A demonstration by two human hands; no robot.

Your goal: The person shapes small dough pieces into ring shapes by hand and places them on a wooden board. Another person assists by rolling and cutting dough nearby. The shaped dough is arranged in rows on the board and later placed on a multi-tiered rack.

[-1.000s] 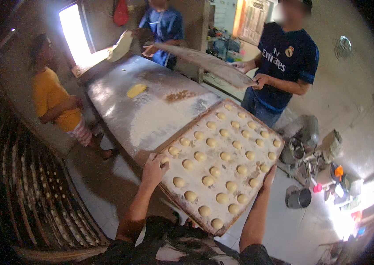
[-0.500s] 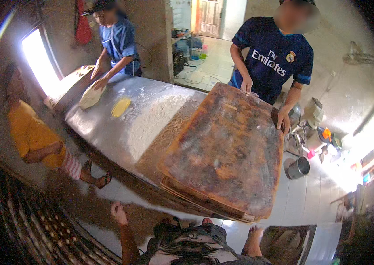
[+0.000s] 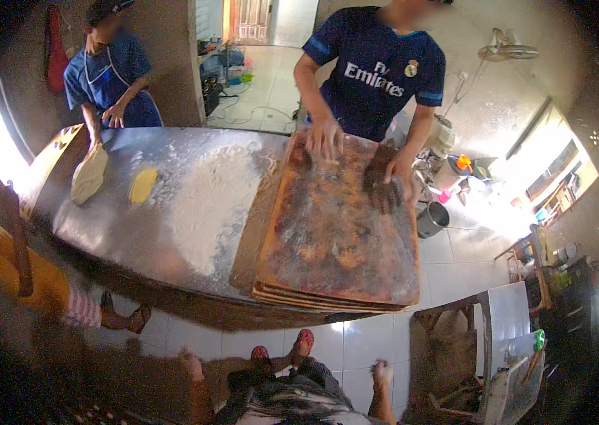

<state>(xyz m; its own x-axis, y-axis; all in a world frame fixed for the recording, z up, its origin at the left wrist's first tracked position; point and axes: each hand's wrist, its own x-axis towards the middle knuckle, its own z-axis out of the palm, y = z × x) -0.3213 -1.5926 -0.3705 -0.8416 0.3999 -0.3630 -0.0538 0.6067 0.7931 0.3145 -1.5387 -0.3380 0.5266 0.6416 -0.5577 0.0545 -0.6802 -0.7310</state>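
Left hand (image 3: 192, 365) and right hand (image 3: 382, 372) have come away from the tray stack (image 3: 342, 234), which lies ahead of the right fingers, not touching; both look empty, how closed I cannot tell. Level support under both edges likely suits it.

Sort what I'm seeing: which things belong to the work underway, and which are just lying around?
Likely in the work: stacked boards, dough slab, yellow pat, loose flour, metal-topped table.

Likely just lying about: grey bucket, green-lidded container.
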